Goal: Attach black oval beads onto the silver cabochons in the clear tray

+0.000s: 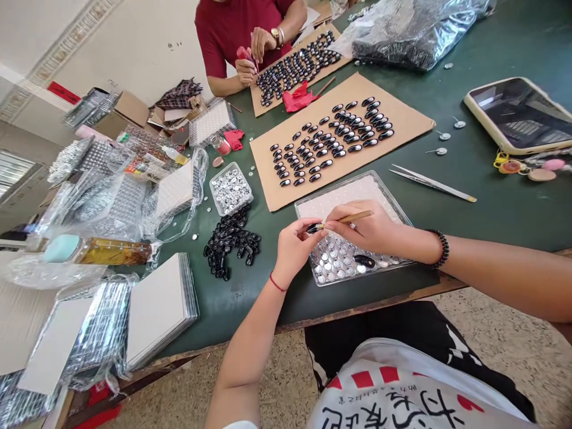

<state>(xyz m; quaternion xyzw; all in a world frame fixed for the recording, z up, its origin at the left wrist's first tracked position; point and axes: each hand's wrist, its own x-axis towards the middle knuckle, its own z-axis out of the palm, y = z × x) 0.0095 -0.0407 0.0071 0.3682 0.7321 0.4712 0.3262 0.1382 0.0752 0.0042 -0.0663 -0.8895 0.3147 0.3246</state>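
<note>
My left hand [292, 245] pinches a small glossy black oval piece [314, 227] between thumb and fingers. In my right hand [369, 229] is a thin wooden stick [357, 217], gripped like a pen, its tip against the black piece. Both hands are over a clear plastic tray [319, 281] of round silvery pieces, with a pale dotted sheet in its far part. Another black piece [364, 261] lies on the silvery ones. Left of my left hand is a pile of black pieces [230, 241], beside a clear box of small silvery parts [231, 188].
Beyond the tray lies a cardboard sheet [263, 170] bearing rows of black pieces. Tweezers [433, 183] and a phone [521, 116] are on the right. Across the table, a person in a red shirt [223, 36] works at another cardboard. Stacked packs [156, 310] and a bottle [111, 251] stand left.
</note>
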